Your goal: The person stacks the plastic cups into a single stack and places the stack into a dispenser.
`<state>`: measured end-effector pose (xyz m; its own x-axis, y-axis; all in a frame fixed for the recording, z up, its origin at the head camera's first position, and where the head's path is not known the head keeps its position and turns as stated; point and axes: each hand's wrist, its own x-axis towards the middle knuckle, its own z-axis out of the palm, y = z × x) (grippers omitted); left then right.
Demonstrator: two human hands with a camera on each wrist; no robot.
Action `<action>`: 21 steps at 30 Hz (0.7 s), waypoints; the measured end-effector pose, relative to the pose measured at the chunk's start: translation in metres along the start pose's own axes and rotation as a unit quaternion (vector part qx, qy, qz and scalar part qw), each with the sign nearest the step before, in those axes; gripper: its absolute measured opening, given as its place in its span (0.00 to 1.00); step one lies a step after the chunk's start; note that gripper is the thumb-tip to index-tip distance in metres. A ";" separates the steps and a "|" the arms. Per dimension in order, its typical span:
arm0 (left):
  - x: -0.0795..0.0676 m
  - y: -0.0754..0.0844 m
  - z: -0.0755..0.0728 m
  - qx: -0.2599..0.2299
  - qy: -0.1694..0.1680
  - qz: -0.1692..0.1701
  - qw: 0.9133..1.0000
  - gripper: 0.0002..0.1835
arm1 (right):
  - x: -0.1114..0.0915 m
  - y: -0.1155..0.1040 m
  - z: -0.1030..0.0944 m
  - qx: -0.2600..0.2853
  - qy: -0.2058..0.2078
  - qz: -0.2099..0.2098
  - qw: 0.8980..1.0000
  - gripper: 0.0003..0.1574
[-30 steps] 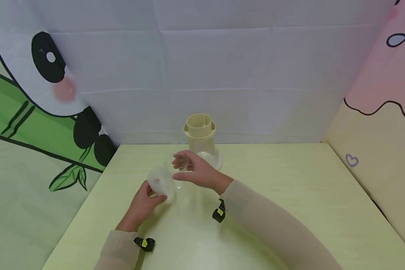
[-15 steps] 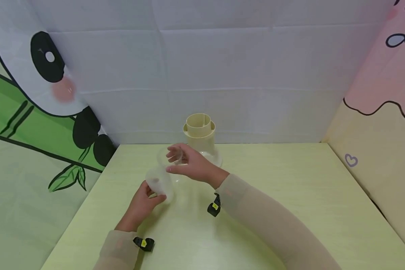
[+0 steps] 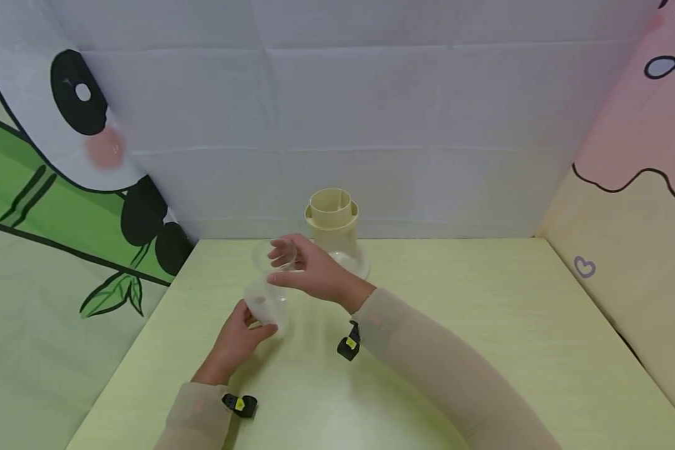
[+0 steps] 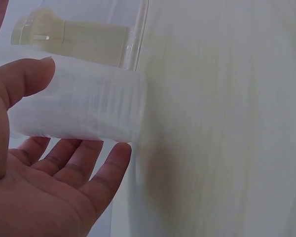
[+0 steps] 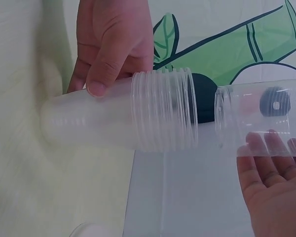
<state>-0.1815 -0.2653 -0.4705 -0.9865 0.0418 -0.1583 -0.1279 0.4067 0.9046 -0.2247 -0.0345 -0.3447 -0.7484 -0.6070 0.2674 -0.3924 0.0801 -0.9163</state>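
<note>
My left hand [image 3: 239, 337] grips a nested stack of clear plastic cups [image 5: 98, 118], thumb on one side and fingers on the other. The bottom end of the stack is close to the table; the rims face up. My right hand [image 3: 309, 265] holds a clear plastic cylinder [image 5: 232, 108] just above the stack, its lipped end turned toward the cup rims. In the right wrist view a small gap separates the two. The cylinder's far end is cut off there, so I cannot tell whether it is a cup or a tube.
Behind my right hand, near the back edge of the pale table [image 3: 455, 350], stands a beige cylindrical holder [image 3: 332, 234] with a round clear base [image 3: 362, 265]. A white cloth wall [image 3: 360, 112] rises behind it, with printed side walls.
My right hand has moved left and slightly up with the clear cylinder, from beside the cup stack to above it. My left hand and the stack have hardly moved.
</note>
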 end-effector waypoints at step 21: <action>-0.002 0.003 0.000 -0.006 0.000 0.011 1.000 0.44 | 0.009 0.007 0.022 0.020 0.007 0.003 1.000 0.36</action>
<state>-0.1798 -0.2640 -0.4680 -0.9892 0.0506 -0.1378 -0.1069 0.3953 0.9123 -0.2225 -0.0572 -0.3557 -0.7580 -0.5959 0.2651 -0.3663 0.0527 -0.9290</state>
